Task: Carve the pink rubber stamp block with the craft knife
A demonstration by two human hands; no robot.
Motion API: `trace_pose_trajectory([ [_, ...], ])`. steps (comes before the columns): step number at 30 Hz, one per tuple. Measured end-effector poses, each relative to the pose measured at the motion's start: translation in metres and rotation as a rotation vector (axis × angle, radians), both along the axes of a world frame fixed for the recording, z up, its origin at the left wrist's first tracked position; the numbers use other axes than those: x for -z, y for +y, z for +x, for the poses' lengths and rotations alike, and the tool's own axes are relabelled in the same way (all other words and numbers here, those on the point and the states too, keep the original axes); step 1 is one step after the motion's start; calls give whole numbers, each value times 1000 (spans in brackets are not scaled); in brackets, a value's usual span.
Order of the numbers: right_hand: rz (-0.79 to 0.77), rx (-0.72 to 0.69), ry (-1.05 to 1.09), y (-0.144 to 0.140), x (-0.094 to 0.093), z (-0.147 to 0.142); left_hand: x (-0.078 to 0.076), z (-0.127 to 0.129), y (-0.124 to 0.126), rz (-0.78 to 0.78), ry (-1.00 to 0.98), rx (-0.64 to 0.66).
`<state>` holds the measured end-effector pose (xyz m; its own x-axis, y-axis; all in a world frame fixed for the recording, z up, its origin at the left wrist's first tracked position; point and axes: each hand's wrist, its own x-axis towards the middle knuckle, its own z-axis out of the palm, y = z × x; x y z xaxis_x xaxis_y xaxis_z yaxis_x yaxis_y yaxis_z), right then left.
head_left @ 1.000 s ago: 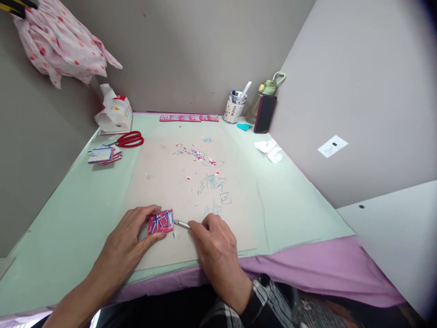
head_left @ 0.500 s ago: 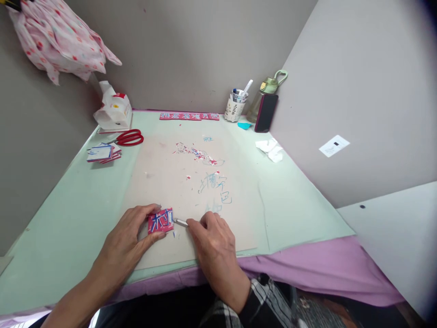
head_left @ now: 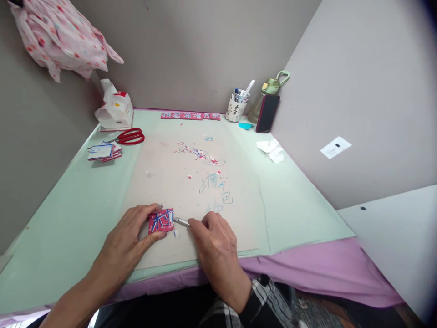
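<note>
Left hand [head_left: 128, 239]: fingers pin red card [head_left: 161, 221] flat on surface [head_left: 85, 205], centre-bottom. Right hand [head_left: 215, 241]: fingers pinched around knife [head_left: 182, 222], tip at card's 3 o'clock edge. Judgement: cutting partly done; white strokes exposed, scraps [head_left: 200, 155] at 12 o'clock. Card stack [head_left: 102, 152] at 10 o'clock.

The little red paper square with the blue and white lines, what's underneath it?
The red paper square lies on a beige board, which sits on the green mat. The left hand pins it; the right hand holds a thin blade at its edge. Anything directly beneath stays covered.
</note>
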<state>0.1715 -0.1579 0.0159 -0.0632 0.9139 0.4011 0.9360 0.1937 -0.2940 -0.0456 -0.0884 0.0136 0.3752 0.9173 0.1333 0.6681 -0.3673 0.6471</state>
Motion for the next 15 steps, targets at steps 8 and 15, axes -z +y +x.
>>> trace_pose_trajectory([
  [8,18,-8,8,1,-1,1,-2,-1,-2,-15,7,-7],
  [15,1,-9,-3,-2,1,4,-1,-1,0,-23,-7,-26],
])
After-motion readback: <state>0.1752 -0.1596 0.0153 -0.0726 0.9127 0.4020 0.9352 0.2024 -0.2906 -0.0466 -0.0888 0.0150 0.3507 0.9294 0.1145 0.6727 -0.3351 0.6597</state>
